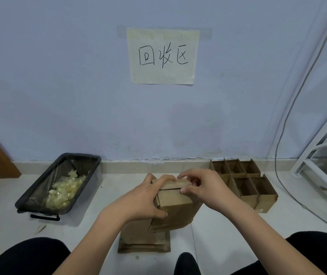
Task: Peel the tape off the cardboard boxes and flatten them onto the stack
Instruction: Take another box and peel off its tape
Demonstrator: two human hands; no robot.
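A small brown cardboard box (173, 199) was held at the centre of the view, above a stack of flattened brown cardboard sheets (144, 242) lying on the pale tiled floor (228, 235) at about six o'clock. The left hand (144, 197) gripped the box from its nine o'clock side, fingers curled over the top edge and thumb pressed against the lower front face. The right hand (204, 187) sat at the box's two o'clock corner, its thumb and fingertips closed in a pinch at the top flap seam; whether tape lay between them could not be made out.

At nine o'clock a black rectangular plastic bin (29, 199) lined with a clear bag held crumpled yellowish tape scraps (65, 191). At three o'clock stood a brown cardboard divider grid (246, 183) of open cells against the wall base. At twelve o'clock a cream lined paper sign (162, 55) with handwritten characters hung on the pale blue wall (59, 76). A dark cable (277, 139) ran down at two o'clock beside a white metal frame (317, 147).
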